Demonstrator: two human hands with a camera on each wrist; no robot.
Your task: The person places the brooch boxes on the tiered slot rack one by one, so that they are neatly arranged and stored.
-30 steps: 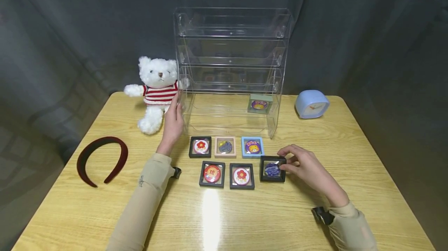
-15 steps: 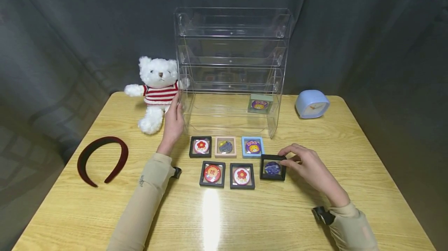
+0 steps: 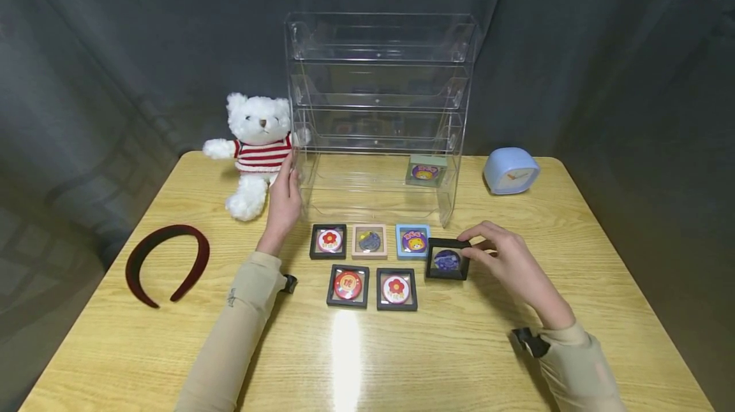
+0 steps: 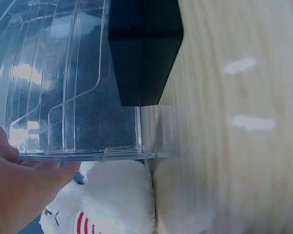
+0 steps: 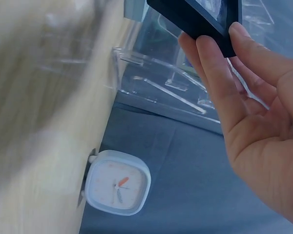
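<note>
My right hand (image 3: 505, 265) pinches a small black display frame (image 3: 447, 261) by its right edge between thumb and fingers. A round blue-purple badge sits inside it, and the frame stands tilted up, overlapping the corner of a light blue badge frame (image 3: 413, 242). In the right wrist view, thumb and fingertips meet at a corner of the black frame (image 5: 205, 24). On the left, my left hand (image 3: 284, 205) rests with straight fingers against the side panel of a clear tiered acrylic rack (image 3: 373, 124). A green badge frame (image 3: 427, 171) stands on the rack's lowest tier, at the right.
In front of the rack lie a black frame (image 3: 328, 242), a beige frame (image 3: 370, 242) and two nearer black frames (image 3: 348, 286). A white teddy bear (image 3: 258, 122) sits beside the rack, a dark red headband (image 3: 166, 230) lies left, and a blue clock (image 3: 511, 171) stands right.
The right hand has raised the black frame with the blue-purple badge and carried it slightly toward the rack, so it overlaps the light blue frame more. The left hand has stayed put.
</note>
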